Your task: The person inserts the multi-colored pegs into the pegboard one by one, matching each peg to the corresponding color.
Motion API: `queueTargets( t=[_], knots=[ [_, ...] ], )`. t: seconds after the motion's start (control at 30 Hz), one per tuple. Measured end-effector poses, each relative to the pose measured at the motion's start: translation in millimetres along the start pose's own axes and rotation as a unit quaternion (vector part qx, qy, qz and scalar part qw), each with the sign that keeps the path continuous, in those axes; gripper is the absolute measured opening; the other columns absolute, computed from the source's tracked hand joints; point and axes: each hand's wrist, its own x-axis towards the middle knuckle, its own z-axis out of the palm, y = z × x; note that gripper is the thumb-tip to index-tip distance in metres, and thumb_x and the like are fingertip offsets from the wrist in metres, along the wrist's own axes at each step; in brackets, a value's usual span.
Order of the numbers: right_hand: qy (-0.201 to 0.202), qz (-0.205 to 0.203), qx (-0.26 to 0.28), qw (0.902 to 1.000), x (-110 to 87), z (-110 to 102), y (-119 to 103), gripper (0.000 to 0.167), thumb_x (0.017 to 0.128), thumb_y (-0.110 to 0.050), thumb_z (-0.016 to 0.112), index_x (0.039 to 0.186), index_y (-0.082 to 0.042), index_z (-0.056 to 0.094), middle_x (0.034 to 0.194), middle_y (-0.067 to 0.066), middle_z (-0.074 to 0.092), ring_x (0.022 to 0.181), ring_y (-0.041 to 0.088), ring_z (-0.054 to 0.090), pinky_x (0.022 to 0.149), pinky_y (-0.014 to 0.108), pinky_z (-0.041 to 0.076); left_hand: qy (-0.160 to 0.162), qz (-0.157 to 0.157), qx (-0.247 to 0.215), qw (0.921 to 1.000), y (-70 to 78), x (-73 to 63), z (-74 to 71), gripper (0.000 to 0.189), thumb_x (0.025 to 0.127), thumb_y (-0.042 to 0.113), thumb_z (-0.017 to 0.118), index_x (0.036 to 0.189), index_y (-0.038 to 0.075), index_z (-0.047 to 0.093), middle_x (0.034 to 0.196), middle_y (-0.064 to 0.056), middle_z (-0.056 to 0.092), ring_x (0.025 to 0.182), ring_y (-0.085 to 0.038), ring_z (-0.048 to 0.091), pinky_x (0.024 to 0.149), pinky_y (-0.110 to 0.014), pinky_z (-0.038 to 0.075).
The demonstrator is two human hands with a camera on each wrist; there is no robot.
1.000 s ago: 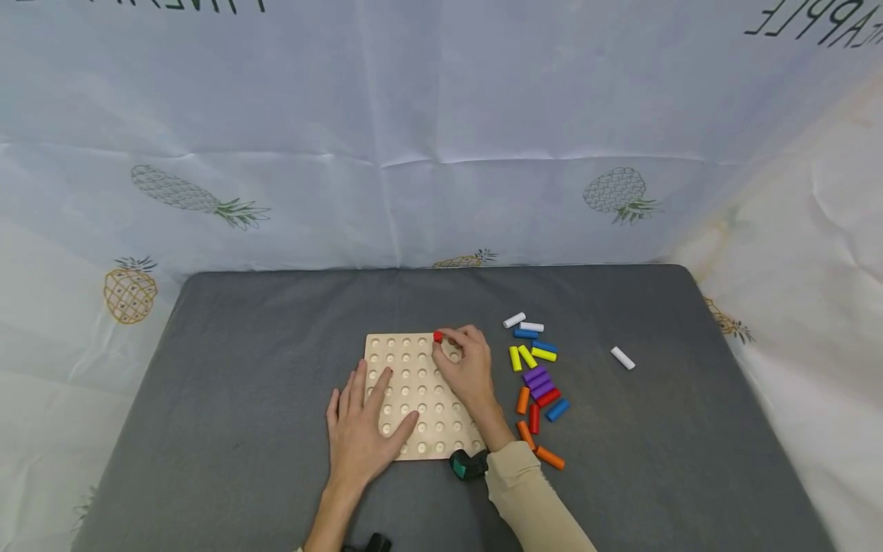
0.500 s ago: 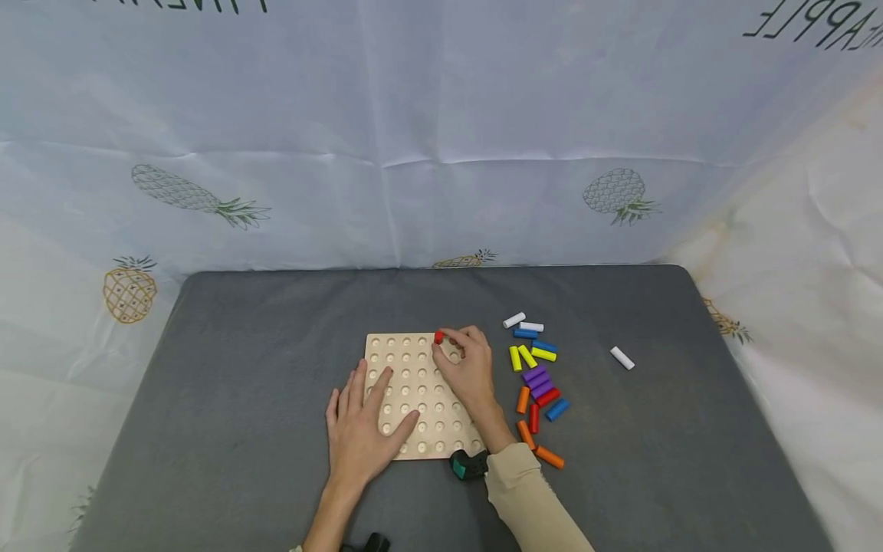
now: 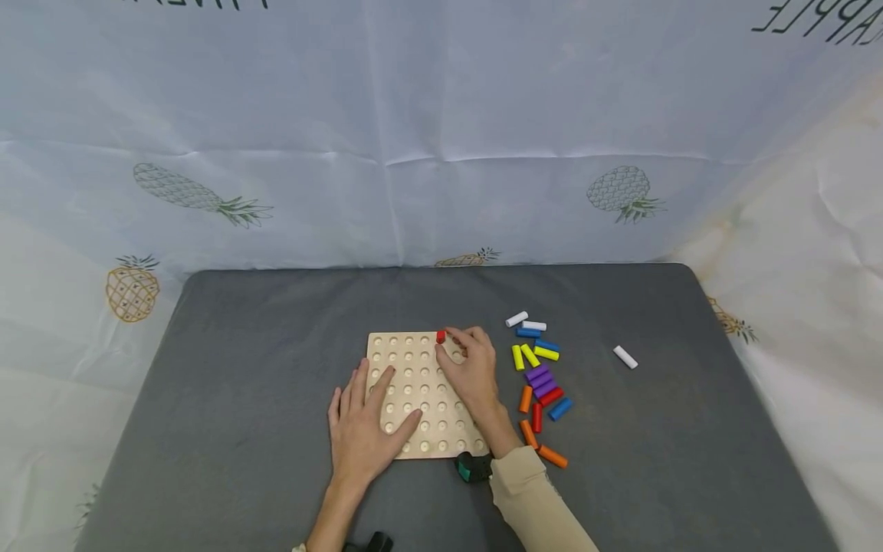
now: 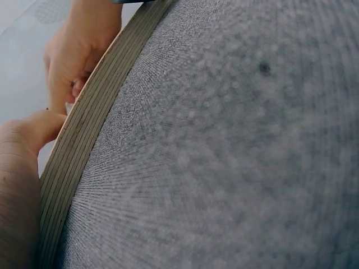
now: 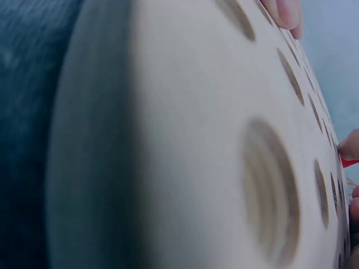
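Note:
A pale wooden board with rows of round holes lies on the grey table. My left hand rests on its left part with the fingers spread. At the far edge of the board, my right hand pinches a red peg between thumb and forefinger. Whether the peg sits in a hole cannot be made out. In the right wrist view a bit of the red peg shows beneath a fingertip. The left wrist view shows the board's layered edge, with the right hand beyond it.
Right of the board lie loose pegs: white, blue, yellow, purple, red and orange. One white peg lies apart, farther right. A pineapple-print curtain hangs behind the table.
Both hands stay almost where they were, the left on the board and the right at the red peg. The whole head view has shifted slightly.

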Motion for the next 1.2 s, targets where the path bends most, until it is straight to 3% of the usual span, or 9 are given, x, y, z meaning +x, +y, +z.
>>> queueTargets(
  t=[0.23,0.5,0.87,1.2],
  knots=[
    [-0.004,0.014,0.006,0.9999,-5.7,-11,-3,0.028,0.081,-0.011,0.083,0.108,-0.002,0.079,0.087,0.013,0.065,0.077,0.020,0.060,0.068,0.024,0.055,0.014,0.007,0.001,0.9999,-1.8,0.2,2.5,0.082,0.077,0.058,0.079,0.148,0.025,0.055,0.167,-0.014,0.033,0.150,-0.042,0.037,0.121,-0.064,0.019],
    [0.003,0.018,0.039,0.9991,-13.5,-23,-8,0.026,0.082,-0.007,0.083,0.106,-0.001,0.079,0.083,0.014,0.064,0.072,0.022,0.060,0.064,0.023,0.053,0.009,0.007,0.000,0.9999,-1.1,0.8,2.1,0.082,0.077,0.058,0.079,0.148,0.024,0.055,0.167,-0.015,0.032,0.151,-0.043,0.035,0.122,-0.064,0.017],
    [0.037,0.007,0.032,0.9988,-31.1,-52,-15,0.019,0.082,-0.008,0.084,0.098,0.000,0.080,0.078,0.012,0.067,0.067,0.020,0.061,0.062,0.022,0.054,0.002,0.000,-0.006,1.0000,0.3,1.5,1.0,0.082,0.077,0.057,0.079,0.148,0.023,0.055,0.167,-0.015,0.032,0.152,-0.042,0.034,0.123,-0.063,0.016],
    [0.077,0.010,0.011,0.9969,-52.8,-83,-10,0.022,0.077,-0.001,0.086,0.098,0.002,0.080,0.077,0.010,0.069,0.065,0.019,0.059,0.061,0.014,0.051,-0.003,-0.003,-0.011,0.9999,0.2,1.2,0.4,0.082,0.078,0.057,0.078,0.149,0.024,0.054,0.168,-0.014,0.031,0.152,-0.041,0.033,0.123,-0.063,0.015]
  ],
)
